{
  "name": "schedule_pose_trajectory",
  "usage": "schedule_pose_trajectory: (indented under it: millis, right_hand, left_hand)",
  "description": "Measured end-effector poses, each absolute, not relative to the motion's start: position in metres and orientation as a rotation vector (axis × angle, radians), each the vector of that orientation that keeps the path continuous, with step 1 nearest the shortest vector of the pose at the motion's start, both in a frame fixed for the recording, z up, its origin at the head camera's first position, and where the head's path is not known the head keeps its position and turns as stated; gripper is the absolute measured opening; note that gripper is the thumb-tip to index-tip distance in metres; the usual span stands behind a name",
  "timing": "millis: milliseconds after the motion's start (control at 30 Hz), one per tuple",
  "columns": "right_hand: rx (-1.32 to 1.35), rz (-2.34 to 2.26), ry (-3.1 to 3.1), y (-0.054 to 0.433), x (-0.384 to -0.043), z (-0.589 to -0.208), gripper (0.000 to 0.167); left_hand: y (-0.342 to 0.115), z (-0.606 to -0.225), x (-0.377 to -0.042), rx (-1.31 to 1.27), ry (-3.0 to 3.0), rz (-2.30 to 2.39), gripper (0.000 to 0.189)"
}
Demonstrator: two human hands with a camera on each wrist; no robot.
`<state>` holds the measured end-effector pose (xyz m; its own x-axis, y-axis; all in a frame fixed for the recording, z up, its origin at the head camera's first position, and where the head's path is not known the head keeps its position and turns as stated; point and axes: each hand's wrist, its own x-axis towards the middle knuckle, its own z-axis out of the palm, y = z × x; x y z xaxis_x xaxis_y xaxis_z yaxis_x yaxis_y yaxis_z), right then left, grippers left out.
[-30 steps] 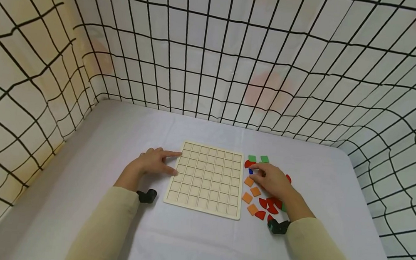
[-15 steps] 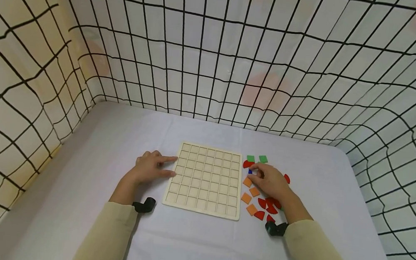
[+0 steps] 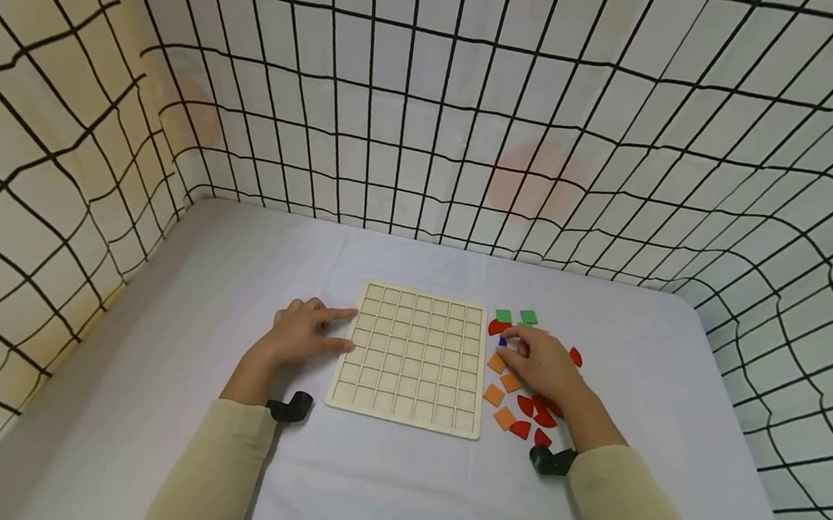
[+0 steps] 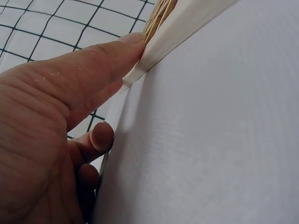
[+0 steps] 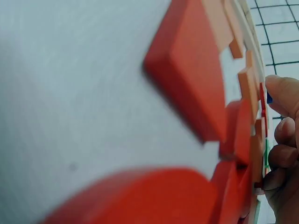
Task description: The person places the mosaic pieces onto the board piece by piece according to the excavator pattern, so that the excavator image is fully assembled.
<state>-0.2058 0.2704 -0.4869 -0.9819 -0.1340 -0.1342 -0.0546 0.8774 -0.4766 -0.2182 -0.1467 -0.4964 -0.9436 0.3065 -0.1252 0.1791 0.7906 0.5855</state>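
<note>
The left hand (image 3: 302, 331) touched the left edge of the board (image 3: 411, 356), thumb and forefinger spread apart, nothing gripped. The right hand (image 3: 542, 361) had thumb and forefinger curled toward each other, clamped on a blue piece (image 3: 502, 343), just off the board's right edge. Most of that piece was hidden by the fingers; could not tell whether it was lifted or on the white cloth (image 3: 380, 482). Board lay flat, grid cells bare. Crowding looked like the main trouble: a red piece (image 3: 498, 327) sat just beyond the pinch, an orange square (image 3: 498, 363) just on the near side by the thumb, so the blue piece probably needed to come straight up before any sideways move, or neighbours could get dragged. Best grip, as judged: tips only, on opposite edges, other fingers tucked so they did not sweep the red wedges (image 3: 544, 417) on the near side of that hand. The green squares (image 3: 528, 317) lay farther off, likely less at risk. The piece looked small and thin, so a light but firm pinch suited it; squeezing hard could make it spin or slip. The left hand did well to stay low at the rim, steady, without pushing the board askew.
</note>
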Motion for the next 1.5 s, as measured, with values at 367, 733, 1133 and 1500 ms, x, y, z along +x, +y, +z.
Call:
schedule_pose_trajectory:
  millis: [367, 733, 1133, 1500]
  right_hand:
    - [-0.234, -0.833, 2.847, 0.253, -0.202, -0.479, 0.036]
    - [-0.3, -0.864, 2.82, 0.238, -0.202, -0.479, 0.033]
    - [-0.241, -0.798, 2.82, 0.234, -0.204, -0.483, 0.033]
    - [-0.24, -0.805, 2.82, 0.235, -0.202, -0.484, 0.035]
  left_hand:
    - [-0.144, -0.493, -0.219, 0.359, 2.778, 0.838, 0.066]
    - [-0.146, -0.484, -0.225, 0.338, 2.719, 0.745, 0.075]
    - [-0.143, -0.486, -0.225, 0.329, 2.742, 0.759, 0.07]
    - [-0.141, -0.487, -0.225, 0.326, 2.737, 0.782, 0.069]
